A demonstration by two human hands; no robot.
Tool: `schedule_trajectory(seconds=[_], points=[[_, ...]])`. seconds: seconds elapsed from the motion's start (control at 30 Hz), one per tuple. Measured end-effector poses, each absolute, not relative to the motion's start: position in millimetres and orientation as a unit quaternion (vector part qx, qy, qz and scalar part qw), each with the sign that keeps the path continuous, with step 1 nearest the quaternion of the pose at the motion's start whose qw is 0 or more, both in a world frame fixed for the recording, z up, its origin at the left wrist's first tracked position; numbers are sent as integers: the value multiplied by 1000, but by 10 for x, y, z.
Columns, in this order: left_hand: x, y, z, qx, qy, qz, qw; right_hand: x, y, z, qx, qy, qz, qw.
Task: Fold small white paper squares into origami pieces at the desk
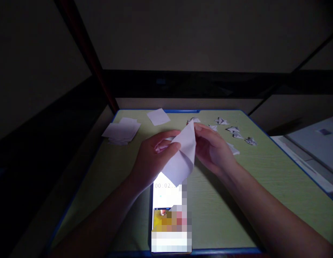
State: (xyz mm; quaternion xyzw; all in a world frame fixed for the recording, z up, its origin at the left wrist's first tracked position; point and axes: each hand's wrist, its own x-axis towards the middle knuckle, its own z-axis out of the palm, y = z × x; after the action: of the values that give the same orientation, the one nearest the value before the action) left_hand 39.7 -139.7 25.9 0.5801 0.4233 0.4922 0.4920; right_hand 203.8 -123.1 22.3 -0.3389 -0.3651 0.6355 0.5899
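Note:
A white sheet of paper [182,157], partly folded, is held up above the table between both hands. My left hand [155,152] grips its left side, thumb on the near face and fingers behind. My right hand [213,145] pinches the paper's right edge near its pointed top corner; some of its fingers are hidden behind the sheet. Under the paper's lower corner lies a lit phone [166,197] showing a timer, its lower part pixelated.
On the green, blue-edged table [263,200], a stack of paper squares [123,130] lies at left, and a single square [158,116] at the back. Several small folded paper pieces [233,129] sit at back right. A white box-like object [314,143] stands beyond the right edge.

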Motion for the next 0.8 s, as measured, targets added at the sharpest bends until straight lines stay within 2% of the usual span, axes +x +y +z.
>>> schedule_trajectory(seconds=[0.17,0.33,0.63,0.8], points=[[414,-1421,235,641,437,517,362,1992,-1269,193,-346,-425,572,610],[415,-1420,182,674,433,508,316,1994,-1276,180,-358,-429,549,622],[457,-1434,215,639,416,476,438,2015,-1248,207,-369,-406,511,662],[451,-1441,235,622,409,463,481,2021,-1247,206,-389,-446,489,642]])
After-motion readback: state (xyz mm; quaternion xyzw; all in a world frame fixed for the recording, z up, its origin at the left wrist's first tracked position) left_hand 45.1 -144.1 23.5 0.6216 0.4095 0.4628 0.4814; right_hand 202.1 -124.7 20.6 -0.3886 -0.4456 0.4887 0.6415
